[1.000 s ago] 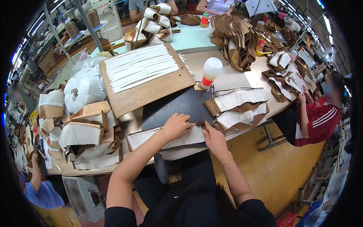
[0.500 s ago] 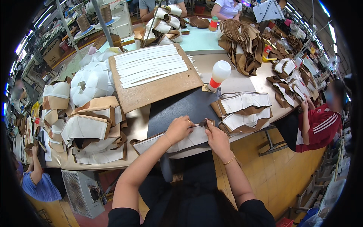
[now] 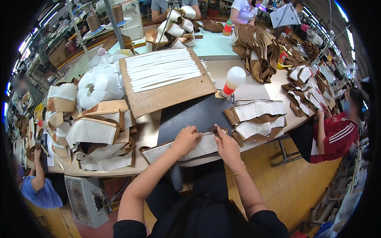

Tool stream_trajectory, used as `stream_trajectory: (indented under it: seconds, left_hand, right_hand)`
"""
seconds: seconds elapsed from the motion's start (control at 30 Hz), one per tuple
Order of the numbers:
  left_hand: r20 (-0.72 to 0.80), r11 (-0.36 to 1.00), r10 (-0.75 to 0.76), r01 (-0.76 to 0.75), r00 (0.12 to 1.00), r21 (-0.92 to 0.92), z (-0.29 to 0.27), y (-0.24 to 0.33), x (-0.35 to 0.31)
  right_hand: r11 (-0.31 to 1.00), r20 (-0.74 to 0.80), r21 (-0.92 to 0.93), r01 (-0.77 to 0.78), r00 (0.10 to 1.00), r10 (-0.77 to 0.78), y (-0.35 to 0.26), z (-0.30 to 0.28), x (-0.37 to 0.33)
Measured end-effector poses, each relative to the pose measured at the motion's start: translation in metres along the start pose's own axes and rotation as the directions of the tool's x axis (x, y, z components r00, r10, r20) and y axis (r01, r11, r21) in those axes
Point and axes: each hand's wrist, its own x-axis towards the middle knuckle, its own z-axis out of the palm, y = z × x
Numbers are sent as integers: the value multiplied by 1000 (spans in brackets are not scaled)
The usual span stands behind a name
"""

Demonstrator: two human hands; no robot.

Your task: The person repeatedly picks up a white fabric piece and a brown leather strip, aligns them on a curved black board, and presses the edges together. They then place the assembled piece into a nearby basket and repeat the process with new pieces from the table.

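Observation:
A long brown piece with a white lining (image 3: 164, 151) lies along the near table edge, under both my hands. My left hand (image 3: 187, 142) is closed, its fingertips pinching along the far brown edge of this piece. Over its right end, my right hand (image 3: 227, 146) is closed with a small dark brown thing (image 3: 212, 129) sticking out between thumb and fingers; its kind is not clear. A black mat (image 3: 186, 117) lies just beyond the hands. Right of my right hand rests a stack of similar white-lined brown pieces (image 3: 260, 115).
A tilted board (image 3: 166, 95) carries rows of white strips. Beyond the mat stands a white bottle with a red band (image 3: 233, 81). Stacked lined pieces (image 3: 95, 133) fill the left side. Draped brown pieces (image 3: 256, 47) lie far right. A co-worker in red (image 3: 337, 137) sits at right.
My left hand has drawn slightly left and nearer, leaving a wider gap to the dark thing in my right hand. My right hand stays almost in place; the whole view has shifted a little.

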Motion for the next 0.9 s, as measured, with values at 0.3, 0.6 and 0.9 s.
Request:
stream_trajectory:
  seconds: [0.3, 0.6, 0.9]
  left_hand:
    - [-94, 949, 153, -120, 984, 291, -1, 12, -6]
    - [126, 948, -206, 230, 970, -221, -22, -1, -5]
    - [85, 995, -62, 55, 994, 85, -21, 0, -20]
  right_hand:
    - [991, 202, -135, -2, 979, 30, -10, 2, -6]
    - [999, 114, -43, -27, 993, 32, -1, 23, -12]
    - [995, -23, 91, 48, 999, -47, -24, 19, -8]
